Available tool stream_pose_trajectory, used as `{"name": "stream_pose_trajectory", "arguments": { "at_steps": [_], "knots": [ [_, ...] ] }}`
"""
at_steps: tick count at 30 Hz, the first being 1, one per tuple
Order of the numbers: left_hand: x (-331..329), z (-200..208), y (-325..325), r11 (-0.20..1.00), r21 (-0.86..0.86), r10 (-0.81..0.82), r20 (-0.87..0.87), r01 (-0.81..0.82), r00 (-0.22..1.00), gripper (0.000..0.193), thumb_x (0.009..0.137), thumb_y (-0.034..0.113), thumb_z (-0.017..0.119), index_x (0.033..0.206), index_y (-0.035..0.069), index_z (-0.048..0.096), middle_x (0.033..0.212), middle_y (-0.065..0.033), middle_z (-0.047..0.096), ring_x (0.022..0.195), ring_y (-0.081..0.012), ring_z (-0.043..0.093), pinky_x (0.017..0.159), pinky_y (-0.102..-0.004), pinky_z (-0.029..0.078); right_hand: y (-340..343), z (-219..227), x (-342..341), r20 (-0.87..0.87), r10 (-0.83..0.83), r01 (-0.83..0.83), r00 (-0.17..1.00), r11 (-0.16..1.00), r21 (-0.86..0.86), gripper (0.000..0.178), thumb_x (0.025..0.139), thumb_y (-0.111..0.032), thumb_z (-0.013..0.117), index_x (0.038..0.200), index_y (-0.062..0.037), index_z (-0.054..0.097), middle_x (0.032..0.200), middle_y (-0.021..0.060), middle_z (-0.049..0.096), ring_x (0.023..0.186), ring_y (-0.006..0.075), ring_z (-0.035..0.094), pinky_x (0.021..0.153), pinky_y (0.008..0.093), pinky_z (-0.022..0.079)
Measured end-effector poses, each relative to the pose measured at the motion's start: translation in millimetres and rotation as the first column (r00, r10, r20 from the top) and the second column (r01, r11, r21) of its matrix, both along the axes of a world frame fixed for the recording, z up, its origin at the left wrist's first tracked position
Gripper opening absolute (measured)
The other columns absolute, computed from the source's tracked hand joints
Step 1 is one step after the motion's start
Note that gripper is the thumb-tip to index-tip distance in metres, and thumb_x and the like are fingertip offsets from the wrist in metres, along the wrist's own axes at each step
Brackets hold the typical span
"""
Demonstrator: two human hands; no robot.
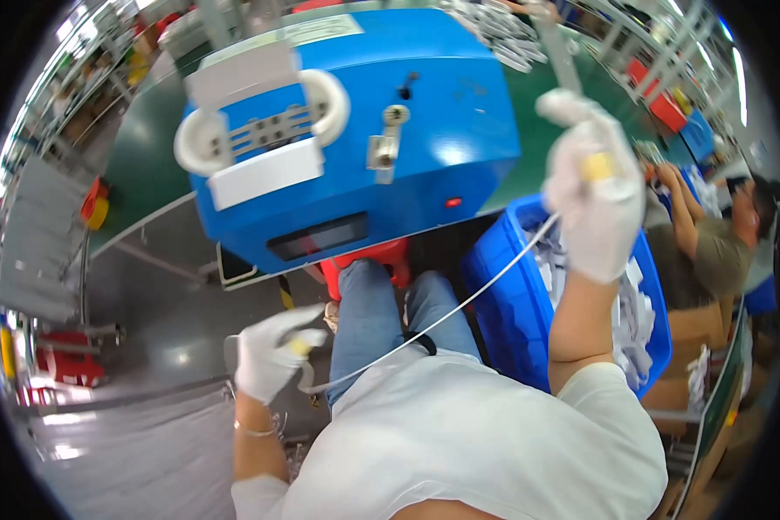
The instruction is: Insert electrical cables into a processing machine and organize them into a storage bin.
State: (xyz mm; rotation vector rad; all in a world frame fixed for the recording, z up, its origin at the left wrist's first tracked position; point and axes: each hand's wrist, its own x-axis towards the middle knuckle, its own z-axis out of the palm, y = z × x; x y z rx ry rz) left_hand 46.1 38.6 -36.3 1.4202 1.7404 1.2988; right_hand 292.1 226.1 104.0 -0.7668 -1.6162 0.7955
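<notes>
A thin white cable (pixel 459 305) runs slantwise across my lap. Its upper part comes out of my right hand (pixel 594 186), which is raised at the right in a white glove, fingers curled round it. A yellow patch shows at those fingers; I cannot tell whether it belongs to the glove. The cable's lower, bent end lies close beside my left hand (pixel 270 351), also white-gloved, low at the left. Thumb and forefinger of that hand are apart, blurred by motion, and I see no clear contact with the cable. In front stands a blue machine (pixel 425 78) with a metal clamp (pixel 386 149).
White ring-shaped parts (pixel 328 104) and white plates sit on the machine, on a green table (pixel 143 165). A blue crate (pixel 511 299) of white pieces stands at my right. More white pieces (pixel 503 39) lie behind. Another person (pixel 711 234) works at far right.
</notes>
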Motion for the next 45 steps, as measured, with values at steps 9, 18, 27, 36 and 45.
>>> {"name": "stream_pose_trajectory", "arguments": {
  "at_steps": [9,18,27,36,45],
  "knots": [
    [-1.6,71.1,49.2,0.816,0.377,0.09,0.666,-0.439,0.741,0.019,0.088,0.017,0.063,0.091,-0.001,0.059,0.065,-0.001,0.054,0.043,-0.0025,0.039,0.04,-0.0165,0.03,-20.4,-44.3,-56.1,0.488,0.512,-0.562,0.707,0.826,-0.053,0.012,0.085,-0.009,0.062,0.093,-0.0005,0.065,0.08,0.0074,0.066,0.066,0.0141,0.063,0.062,0.024,0.05],
    [-48.4,94.7,68.1,0.888,0.23,0.231,0.527,-0.399,0.818,0.015,0.089,0.015,0.063,0.091,0.0,0.062,0.063,0.0004,0.055,0.047,-0.0013,0.041,0.041,-0.0154,0.029,32.9,-56.0,32.0,0.439,0.209,-0.062,0.874,0.944,-0.325,0.025,0.091,-0.023,0.057,0.079,-0.0025,0.063,0.058,-0.0036,0.047,0.044,0.0015,0.034,0.041,0.0176,0.023],
    [-54.4,92.0,100.4,0.847,0.281,0.271,0.503,-0.451,0.821,0.015,0.092,0.014,0.059,0.093,-0.001,0.057,0.066,-0.0057,0.059,0.046,-0.0013,0.043,0.04,-0.0134,0.03,54.1,-53.0,30.8,0.395,0.059,0.008,0.917,0.986,-0.166,0.025,0.091,-0.023,0.058,0.076,-0.0037,0.06,0.062,-0.0072,0.044,0.05,-0.0003,0.029,0.045,0.0183,0.018],
    [-49.5,89.5,99.6,0.84,0.322,0.317,0.362,-0.436,0.877,0.011,0.089,0.008,0.061,0.091,0.0,0.054,0.078,-0.0076,0.065,0.061,-0.0061,0.055,0.056,-0.0178,0.043,83.9,-35.3,54.9,0.46,-0.038,0.032,0.887,0.999,0.021,0.018,0.091,-0.017,0.055,0.08,-0.0047,0.06,0.07,-0.0058,0.052,0.053,-0.0009,0.032,0.045,0.0179,0.021],
    [-64.1,91.2,89.8,0.911,0.179,0.278,0.4,-0.372,0.873,0.012,0.089,0.012,0.063,0.087,0.001,0.058,0.072,-0.0034,0.062,0.052,-0.0022,0.046,0.046,-0.015,0.035,176.8,2.2,33.6,0.576,-0.057,0.004,0.816,0.996,0.093,0.017,0.089,-0.018,0.058,0.084,-0.0048,0.067,0.073,-0.0044,0.058,0.056,0.0027,0.039,0.05,0.0196,0.029]
  ]
}}
